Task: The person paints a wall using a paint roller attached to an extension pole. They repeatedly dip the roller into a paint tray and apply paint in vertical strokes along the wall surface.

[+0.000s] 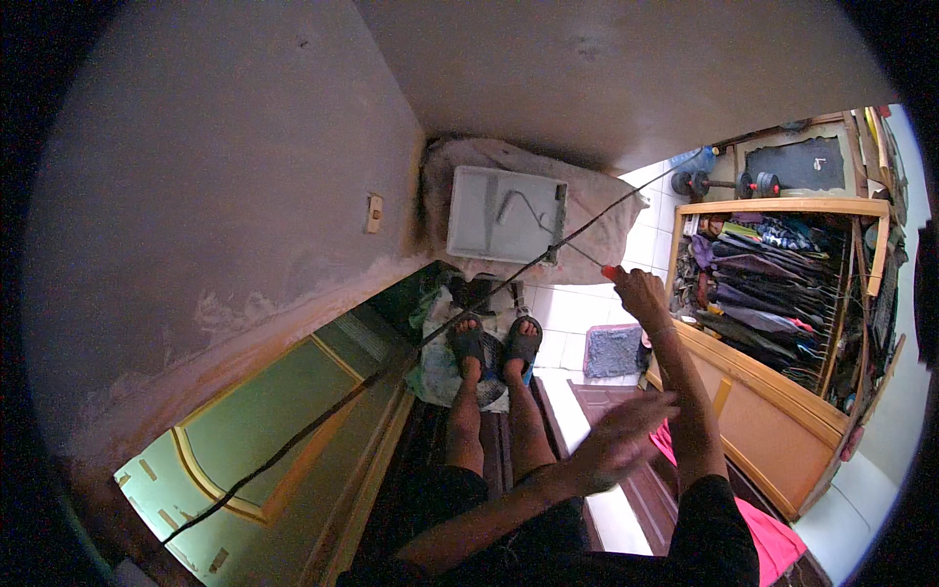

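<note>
My right hand (pixel 641 296), its arm reaching forward, is closed round the red handle (pixel 612 272) of a paint roller. The roller's bent wire frame runs left to a grey roller head (pixel 507 206) at a pale, rectangular paint tray (pixel 456 210); whether the head touches the tray is hard to tell. The tray lies on a stained cloth (pixel 606 220) in the wall corner. My left hand (pixel 618 442) is slightly blurred beside my right forearm, fingers stretched out, with nothing visible in it. A dark knotted cord (pixel 391 370) crosses the view diagonally, passing over the roller frame.
Grey walls meet beyond the tray, with a switch (pixel 374 213) on the left one. My feet in dark slippers (pixel 521 344) stand on a spotted sheet. To the right are a mat (pixel 614 350), a wooden rack of hanging clothes (pixel 773 284), dumbbells (pixel 729 184) and pink cloth (pixel 768 538).
</note>
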Tool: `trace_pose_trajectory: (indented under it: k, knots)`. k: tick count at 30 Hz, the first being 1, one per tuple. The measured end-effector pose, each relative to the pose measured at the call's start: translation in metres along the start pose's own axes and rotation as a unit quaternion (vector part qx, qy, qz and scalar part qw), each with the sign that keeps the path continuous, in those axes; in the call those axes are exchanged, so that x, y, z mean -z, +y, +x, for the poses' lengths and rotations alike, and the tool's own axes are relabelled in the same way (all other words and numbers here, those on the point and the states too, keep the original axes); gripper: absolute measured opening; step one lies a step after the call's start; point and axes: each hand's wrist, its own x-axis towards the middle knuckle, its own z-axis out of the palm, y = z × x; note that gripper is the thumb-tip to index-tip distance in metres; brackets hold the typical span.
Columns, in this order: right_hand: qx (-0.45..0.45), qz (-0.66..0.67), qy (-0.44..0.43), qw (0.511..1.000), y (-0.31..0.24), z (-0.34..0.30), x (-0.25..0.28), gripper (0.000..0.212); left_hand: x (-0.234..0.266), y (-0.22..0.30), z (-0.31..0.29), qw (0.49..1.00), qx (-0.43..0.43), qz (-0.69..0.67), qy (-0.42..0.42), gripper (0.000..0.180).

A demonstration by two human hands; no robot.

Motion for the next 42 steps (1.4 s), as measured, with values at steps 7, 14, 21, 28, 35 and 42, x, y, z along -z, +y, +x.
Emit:
trace_pose_trajectory:
  k: [7,14,21,28,35,42]
  knots:
    - [0.009,0.022,0.045,0.999,-0.005,-0.016,0.010,0.028,-0.067,0.019,0.043,0.964,-0.097,-0.043,-0.244,0.026]
    - [-0.032,0.112,0.054,0.992,-0.029,-0.017,-0.024,0.026,-0.073,0.073,0.014,0.926,-0.103,-0.313,-0.185,0.021]
    - [-0.104,0.209,0.052,0.971,-0.069,-0.076,-0.048,0.023,-0.082,0.029,-0.019,0.937,-0.093,0.104,-0.322,0.033]
    - [-0.162,0.209,0.197,0.944,-0.098,-0.062,-0.141,0.025,-0.041,0.063,-0.015,0.887,-0.163,0.248,-0.353,0.040]
    - [-0.164,0.327,0.059,0.929,-0.128,-0.132,-0.040,0.033,-0.014,0.058,-0.013,0.886,-0.079,0.338,-0.306,0.044]
    - [-0.223,0.314,0.199,0.901,-0.140,-0.249,-0.082,0.038,-0.016,0.078,-0.019,0.828,-0.007,0.457,-0.324,0.047]
